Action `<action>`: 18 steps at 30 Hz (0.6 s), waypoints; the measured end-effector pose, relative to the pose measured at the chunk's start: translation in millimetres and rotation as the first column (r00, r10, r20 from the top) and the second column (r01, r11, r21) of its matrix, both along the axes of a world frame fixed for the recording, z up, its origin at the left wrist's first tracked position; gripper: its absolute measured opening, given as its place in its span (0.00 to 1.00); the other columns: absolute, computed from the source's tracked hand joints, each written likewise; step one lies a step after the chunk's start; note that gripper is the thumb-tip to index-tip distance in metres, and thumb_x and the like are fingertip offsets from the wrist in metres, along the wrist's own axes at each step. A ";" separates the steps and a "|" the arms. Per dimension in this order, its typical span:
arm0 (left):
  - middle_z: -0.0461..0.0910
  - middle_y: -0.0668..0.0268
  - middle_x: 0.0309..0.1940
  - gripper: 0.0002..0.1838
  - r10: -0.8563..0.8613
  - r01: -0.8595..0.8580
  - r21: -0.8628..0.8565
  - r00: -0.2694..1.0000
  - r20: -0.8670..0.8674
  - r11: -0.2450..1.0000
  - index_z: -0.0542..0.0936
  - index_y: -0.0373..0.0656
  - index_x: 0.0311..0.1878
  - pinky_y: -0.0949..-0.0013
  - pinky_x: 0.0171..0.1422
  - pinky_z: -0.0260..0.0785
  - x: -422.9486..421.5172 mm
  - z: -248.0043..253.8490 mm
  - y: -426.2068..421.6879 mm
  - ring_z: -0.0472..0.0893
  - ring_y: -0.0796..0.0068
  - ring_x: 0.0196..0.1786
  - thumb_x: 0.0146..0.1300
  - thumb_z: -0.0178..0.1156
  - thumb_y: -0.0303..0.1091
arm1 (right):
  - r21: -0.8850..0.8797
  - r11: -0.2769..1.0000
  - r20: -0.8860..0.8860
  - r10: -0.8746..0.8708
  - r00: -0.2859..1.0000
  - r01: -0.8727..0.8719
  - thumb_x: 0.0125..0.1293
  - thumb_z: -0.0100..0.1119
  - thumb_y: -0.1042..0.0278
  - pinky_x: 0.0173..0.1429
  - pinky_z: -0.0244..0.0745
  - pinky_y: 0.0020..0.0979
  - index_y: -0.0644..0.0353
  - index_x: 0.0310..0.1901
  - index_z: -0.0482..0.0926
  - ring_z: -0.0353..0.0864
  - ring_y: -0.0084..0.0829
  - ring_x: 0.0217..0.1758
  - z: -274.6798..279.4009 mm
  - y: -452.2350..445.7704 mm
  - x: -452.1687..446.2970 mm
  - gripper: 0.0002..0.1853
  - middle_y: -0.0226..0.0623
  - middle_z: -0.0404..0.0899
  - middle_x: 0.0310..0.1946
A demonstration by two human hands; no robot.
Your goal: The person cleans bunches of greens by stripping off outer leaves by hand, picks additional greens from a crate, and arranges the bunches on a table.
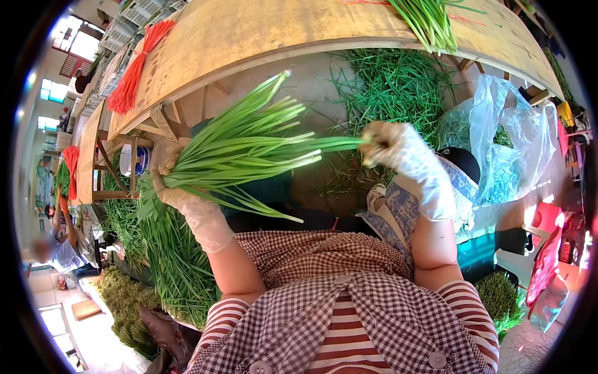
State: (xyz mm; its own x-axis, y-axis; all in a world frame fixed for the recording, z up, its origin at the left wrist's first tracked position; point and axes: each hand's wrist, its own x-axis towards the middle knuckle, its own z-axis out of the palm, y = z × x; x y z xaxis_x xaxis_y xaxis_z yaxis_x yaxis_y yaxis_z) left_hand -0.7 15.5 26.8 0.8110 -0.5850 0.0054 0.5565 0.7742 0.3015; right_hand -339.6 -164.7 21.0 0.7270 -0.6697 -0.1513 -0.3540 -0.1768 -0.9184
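Note:
My left hand (pixel 180 187), in a thin whitish glove, is wrapped round a loose bunch of long green stalks (pixel 240 153), their pale cut ends fanned out to the right. My right hand (pixel 392 146), gloved too, is closed on the ends of a few green stalks (pixel 339 143) that reach across from the bunch. Its fingertips are somewhat blurred. Both hands are above my lap, in front of the wooden table's edge.
The wooden table (pixel 249 37) bears red ties (pixel 140 68) and another green bunch (pixel 430 25). Green leaves (pixel 398 87) lie on the floor beside a clear plastic bag (pixel 511 131). More greens (pixel 180 268) are piled at left. A co-worker (pixel 65 249) is at far left.

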 end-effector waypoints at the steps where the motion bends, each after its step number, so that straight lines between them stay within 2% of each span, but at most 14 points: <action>1: 0.74 0.68 0.25 0.13 0.011 -0.011 -0.004 0.999 0.033 1.000 0.70 0.51 0.23 0.54 0.57 0.67 6.4 0.2 5.7 0.74 0.67 0.39 0.61 0.50 0.44 | -0.004 0.999 -0.019 -0.037 0.999 0.037 0.61 0.63 0.72 0.35 0.78 0.27 0.65 0.43 0.80 0.82 0.25 0.26 -4.1 -10.7 -13.7 0.10 0.39 0.84 0.27; 3: 0.75 0.68 0.27 0.12 0.032 -0.030 -0.015 0.994 0.101 0.999 0.71 0.52 0.25 0.53 0.58 0.68 20.9 1.9 19.4 0.74 0.67 0.40 0.61 0.50 0.45 | -0.011 0.936 -0.034 -0.352 0.935 0.352 0.63 0.61 0.73 0.34 0.77 0.25 0.67 0.44 0.79 0.81 0.25 0.25 -14.7 -29.4 -44.2 0.09 0.40 0.83 0.27; 5: 0.74 0.69 0.24 0.10 0.191 -0.196 0.085 0.980 0.061 0.977 0.70 0.52 0.24 0.57 0.54 0.70 13.9 23.8 23.5 0.75 0.69 0.37 0.59 0.51 0.42 | 0.054 0.796 -0.062 -0.600 0.797 0.603 0.65 0.60 0.73 0.35 0.78 0.24 0.68 0.45 0.79 0.82 0.26 0.26 -13.1 -49.1 -72.6 0.10 0.39 0.83 0.27; 6: 0.73 0.69 0.22 0.09 0.267 -0.272 0.144 0.962 0.048 0.952 0.70 0.53 0.24 0.59 0.53 0.71 10.4 34.8 25.4 0.75 0.71 0.35 0.58 0.52 0.41 | 0.175 0.790 0.010 -0.598 0.801 0.587 0.65 0.61 0.72 0.36 0.79 0.24 0.69 0.46 0.79 0.82 0.26 0.27 -14.3 -51.2 -79.8 0.11 0.39 0.83 0.27; 7: 0.73 0.69 0.21 0.08 0.091 -0.078 -0.104 0.987 0.129 0.991 0.71 0.52 0.24 0.59 0.52 0.71 26.0 30.6 36.6 0.75 0.71 0.34 0.57 0.54 0.39 | 0.292 0.779 0.081 -0.598 0.797 0.555 0.65 0.62 0.70 0.37 0.79 0.24 0.70 0.46 0.79 0.83 0.27 0.28 -15.0 -50.3 -82.6 0.12 0.39 0.83 0.27; 9: 0.74 0.69 0.20 0.08 0.135 -0.134 -0.021 0.979 0.152 0.991 0.73 0.50 0.24 0.60 0.51 0.72 28.1 26.2 37.5 0.74 0.72 0.33 0.58 0.54 0.37 | 0.434 0.813 0.270 -0.528 0.805 0.388 0.63 0.65 0.70 0.39 0.81 0.27 0.67 0.45 0.80 0.84 0.30 0.27 -17.1 -44.5 -69.4 0.12 0.40 0.85 0.29; 10: 0.74 0.69 0.20 0.07 0.160 -0.165 0.017 0.973 0.165 0.986 0.74 0.50 0.24 0.60 0.51 0.72 15.1 34.2 31.7 0.74 0.72 0.32 0.58 0.55 0.36 | 0.409 0.842 0.387 -0.509 0.769 0.351 0.62 0.66 0.71 0.39 0.80 0.27 0.67 0.44 0.81 0.84 0.29 0.27 -16.8 -38.4 -55.0 0.12 0.40 0.85 0.29; 11: 0.75 0.69 0.21 0.07 0.107 -0.116 0.030 0.970 0.220 0.993 0.74 0.49 0.25 0.60 0.51 0.72 0.3 39.6 23.5 0.74 0.73 0.32 0.58 0.56 0.36 | 0.377 0.871 0.498 -0.477 0.724 0.314 0.61 0.67 0.71 0.39 0.80 0.26 0.66 0.44 0.81 0.84 0.28 0.28 -14.3 -31.6 -39.7 0.11 0.39 0.85 0.29; 13: 0.76 0.69 0.22 0.08 0.010 -0.032 0.062 0.944 0.329 0.998 0.76 0.47 0.26 0.61 0.52 0.72 -40.3 48.1 -3.8 0.73 0.73 0.30 0.58 0.57 0.37 | 0.298 0.895 0.562 -0.447 0.696 0.333 0.60 0.68 0.72 0.38 0.78 0.23 0.66 0.43 0.82 0.83 0.25 0.28 0.8 -16.0 -13.8 0.11 0.38 0.85 0.29; 15: 0.78 0.67 0.26 0.10 0.082 -0.291 0.236 0.772 0.631 0.927 0.79 0.43 0.29 0.62 0.51 0.73 -76.5 42.5 -29.8 0.73 0.75 0.30 0.60 0.60 0.39 | 0.262 0.880 0.543 -0.473 0.693 0.396 0.60 0.68 0.73 0.36 0.77 0.23 0.66 0.40 0.83 0.82 0.22 0.30 21.6 6.5 10.2 0.08 0.35 0.85 0.30; 17: 0.81 0.66 0.31 0.14 -0.152 -0.138 0.349 0.712 0.685 0.927 0.81 0.37 0.35 0.60 0.52 0.73 -105.2 39.0 -43.1 0.75 0.75 0.32 0.63 0.61 0.41 | 0.002 0.874 0.489 -0.424 0.762 0.485 0.58 0.68 0.71 0.37 0.78 0.24 0.62 0.38 0.85 0.83 0.24 0.31 39.7 28.1 29.6 0.07 0.34 0.85 0.30; 18: 0.79 0.65 0.29 0.09 -0.256 -0.060 0.419 0.710 0.656 0.906 0.81 0.37 0.35 0.63 0.47 0.73 -117.3 37.1 -50.0 0.74 0.74 0.29 0.61 0.62 0.34 | -0.309 0.817 0.503 -0.294 0.813 0.487 0.57 0.69 0.68 0.37 0.78 0.27 0.59 0.37 0.85 0.84 0.28 0.31 44.0 29.4 36.4 0.07 0.34 0.85 0.30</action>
State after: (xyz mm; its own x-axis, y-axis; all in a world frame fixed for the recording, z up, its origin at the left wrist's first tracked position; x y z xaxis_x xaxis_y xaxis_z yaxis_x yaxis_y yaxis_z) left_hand -118.0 -34.5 63.9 0.6073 -0.7395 0.2902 0.1370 0.4573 0.8787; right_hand -303.2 -135.3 64.9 0.3131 -0.8358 0.4510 -0.0795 -0.4962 -0.8646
